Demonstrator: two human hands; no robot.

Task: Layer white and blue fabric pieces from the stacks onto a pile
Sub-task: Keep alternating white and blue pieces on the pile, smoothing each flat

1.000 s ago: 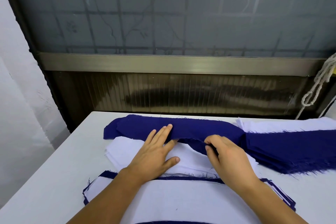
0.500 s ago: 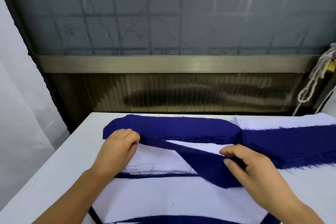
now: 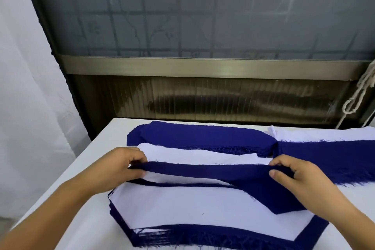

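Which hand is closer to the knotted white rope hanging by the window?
The right hand. It pinches the blue fabric piece at its right end, below and left of the knotted white rope. The left hand grips the piece's other end, much farther left.

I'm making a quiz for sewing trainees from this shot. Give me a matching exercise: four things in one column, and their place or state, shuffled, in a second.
1. blue piece
2. pile
3. blue stack
4. cord

A. hangs at the right edge
B. lies near the table's far edge
C. held at both ends by the left hand and right hand
D. closest to the person, white piece on top

Pairs: 1-C, 2-D, 3-B, 4-A
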